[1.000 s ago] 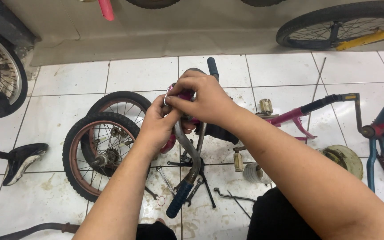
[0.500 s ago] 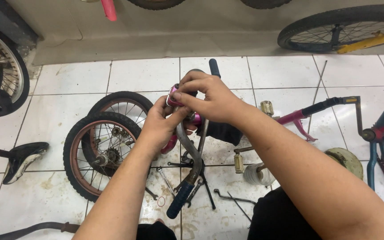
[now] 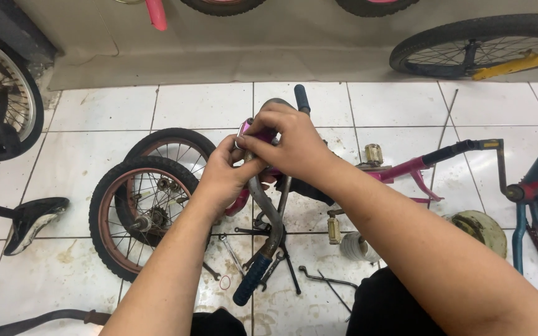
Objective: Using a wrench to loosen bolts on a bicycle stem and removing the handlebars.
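Fingers of both hands are bunched up tight around the top of a small pink bike frame (image 3: 406, 169), right where the grey handlebar (image 3: 268, 208) meets the stem. Left hand (image 3: 224, 176) comes in from below, fingertips pressed against the pink part, and the right hand (image 3: 289, 144) sits over the top, thumb and fingers pinching the same spot. What exactly sits between the fingertips is hidden.

That handlebar curves down toward the person, with one blue grip (image 3: 251, 279) at the near end and another blue grip (image 3: 302, 98) poking out past the knuckles. Frame lies on the white tiled floor (image 3: 94, 112), stretching off to the right. Two small wheels (image 3: 138, 211) overlap just left of the hands. Wrenches (image 3: 231, 244) and other loose tools are scattered on the tiles below, and a black saddle (image 3: 32, 219) lies far left.
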